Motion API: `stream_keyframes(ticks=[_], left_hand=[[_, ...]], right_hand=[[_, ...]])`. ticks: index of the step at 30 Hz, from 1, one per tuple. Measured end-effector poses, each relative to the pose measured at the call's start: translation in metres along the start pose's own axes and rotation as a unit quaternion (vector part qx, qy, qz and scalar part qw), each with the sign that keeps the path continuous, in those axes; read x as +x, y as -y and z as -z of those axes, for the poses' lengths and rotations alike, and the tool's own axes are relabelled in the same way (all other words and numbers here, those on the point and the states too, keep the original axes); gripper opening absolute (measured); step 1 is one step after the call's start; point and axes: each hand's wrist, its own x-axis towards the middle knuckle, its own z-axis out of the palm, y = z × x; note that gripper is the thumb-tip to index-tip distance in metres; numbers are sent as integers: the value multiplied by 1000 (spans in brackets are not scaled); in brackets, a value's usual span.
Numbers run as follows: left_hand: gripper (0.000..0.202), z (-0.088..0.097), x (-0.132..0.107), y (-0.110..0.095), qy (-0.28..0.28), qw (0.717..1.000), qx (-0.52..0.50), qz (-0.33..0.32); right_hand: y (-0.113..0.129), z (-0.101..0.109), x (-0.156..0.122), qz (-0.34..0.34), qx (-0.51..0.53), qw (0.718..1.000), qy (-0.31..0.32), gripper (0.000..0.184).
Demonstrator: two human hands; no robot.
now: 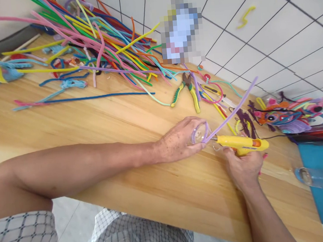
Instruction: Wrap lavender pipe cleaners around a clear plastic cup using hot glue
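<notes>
My left hand [180, 140] is closed around a small clear plastic piece [199, 133], perhaps a bottle part, over the wooden table. A purple pipe cleaner [234, 109] curls along that piece's rim, and its long free end sticks up to the right. In my right hand [244, 166] is a yellow hot glue gun [237, 142], gripped by its handle. Its metal nozzle points left and meets, or nearly meets, the spot where the pipe cleaner lies on the clear piece. Whether glue is coming out cannot be made out.
Loose pipe cleaners [109, 46] in many colours are heaped at the back left. Green-and-yellow pliers [187, 90] and a yellow utility knife [212, 90] lie beyond my hands. Colourful pipe-cleaner crafts [288, 113] stand at right, near a clear plastic bottle [322, 178]. A tiled wall [255, 33] bounds the back.
</notes>
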Motion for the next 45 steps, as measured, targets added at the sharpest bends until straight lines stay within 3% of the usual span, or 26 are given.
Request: stream_keyframes(ticks=[13,28,45], left_hand=[[59,-1,0,1,0,1000,-6,-1],[59,0,0,-1,5,1000,-7,9],[61,0,0,0,5,1000,-20,12]], right_hand=[[-10,0,-1,39,-1,999,-16,28],[-18,-1,-2,31,-1,999,-20,28],[-5,-1,-3,26,16,999,-27,22]])
